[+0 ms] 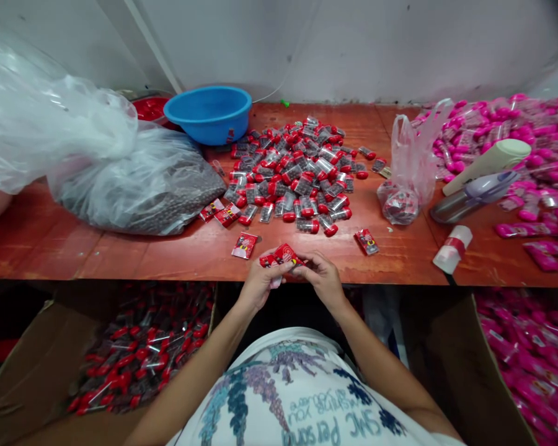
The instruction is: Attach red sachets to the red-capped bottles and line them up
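Red printed cards (283,254) are held between both hands just over the table's front edge. My left hand (260,280) pinches them with the thumb on top. My right hand (322,275) has its fingertips closed on their right end; exactly what lies under those fingers is hidden. A similar red card packet (244,245) lies on the table to the left of my hands, and another red packet (366,241) to the right. Beyond my hands spreads a pile of small clear containers with red caps (302,173) and dark contents.
A large clear plastic bag (139,179) of dark pieces and a blue basin (209,114) stand at left. A tied plastic bag (407,179), a steel flask (469,198), a white roll (452,249) and pink containers (488,133) are at right. Filled cardboard boxes (486,371) stand below.
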The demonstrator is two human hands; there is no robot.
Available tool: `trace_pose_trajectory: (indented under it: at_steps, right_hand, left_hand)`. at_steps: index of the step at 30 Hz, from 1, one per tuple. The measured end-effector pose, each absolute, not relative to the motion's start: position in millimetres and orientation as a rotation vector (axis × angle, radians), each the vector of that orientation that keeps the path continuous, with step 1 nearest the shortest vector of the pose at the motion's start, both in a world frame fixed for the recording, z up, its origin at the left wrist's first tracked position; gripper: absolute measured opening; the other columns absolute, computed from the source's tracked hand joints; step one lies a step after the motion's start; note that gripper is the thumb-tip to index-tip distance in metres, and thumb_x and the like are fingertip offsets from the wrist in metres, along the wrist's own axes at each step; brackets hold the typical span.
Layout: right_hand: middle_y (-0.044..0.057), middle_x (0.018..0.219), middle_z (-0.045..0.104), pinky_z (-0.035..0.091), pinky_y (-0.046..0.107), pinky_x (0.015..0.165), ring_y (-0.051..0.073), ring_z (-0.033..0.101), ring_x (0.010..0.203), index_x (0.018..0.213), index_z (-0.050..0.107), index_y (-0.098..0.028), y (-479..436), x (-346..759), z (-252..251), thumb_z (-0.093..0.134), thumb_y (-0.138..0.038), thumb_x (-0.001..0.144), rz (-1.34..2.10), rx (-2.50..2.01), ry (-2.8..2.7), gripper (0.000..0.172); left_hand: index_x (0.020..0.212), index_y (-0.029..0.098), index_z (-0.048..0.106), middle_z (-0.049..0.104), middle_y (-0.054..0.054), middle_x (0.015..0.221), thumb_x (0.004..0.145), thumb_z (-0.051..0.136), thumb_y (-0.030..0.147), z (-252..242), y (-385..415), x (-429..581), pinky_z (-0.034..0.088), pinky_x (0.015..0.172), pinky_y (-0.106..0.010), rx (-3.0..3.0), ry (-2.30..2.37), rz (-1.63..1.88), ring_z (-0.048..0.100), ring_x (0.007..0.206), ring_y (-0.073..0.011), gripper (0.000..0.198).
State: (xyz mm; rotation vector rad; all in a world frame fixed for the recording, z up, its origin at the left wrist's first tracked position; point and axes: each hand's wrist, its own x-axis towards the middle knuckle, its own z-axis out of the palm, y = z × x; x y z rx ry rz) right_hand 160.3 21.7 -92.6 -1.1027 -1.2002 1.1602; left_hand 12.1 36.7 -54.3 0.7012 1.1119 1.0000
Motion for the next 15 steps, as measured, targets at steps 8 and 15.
trace_pose_trajectory:
  at_steps: [8, 15]
  right_hand:
    - [0.008, 0.103, 0.065, 0.051, 0.038, 0.082, 0.02, 0.062, 0.084, 0.111, 0.068, -0.019, 28, 237, -117, 0.064, -0.04, 0.079, 0.737, -1.572, -1.157, 0.039]
    - [0.003, 0.089, 0.064, 0.051, 0.028, 0.077, 0.014, 0.062, 0.081, 0.093, 0.07, -0.023, 0, 209, -20, 0.06, -0.03, 0.087, 0.828, -1.218, -1.175, 0.014]
  left_hand:
    - [0.1, 0.01, 0.063, 0.071, -0.016, 0.097, 0.078, 0.063, 0.012, -63, 43, 5, 0.057, 0.077, -0.037, 0.193, 0.987, 1.001, 0.07, 0.088, -0.0251, 0.022]
    - [0.101, 0.012, 0.064, 0.072, -0.011, 0.099, 0.075, 0.06, -0.002, -66, 41, 3, 0.056, 0.084, -0.043, 0.183, 0.979, 0.952, 0.07, 0.088, -0.0232, 0.03]
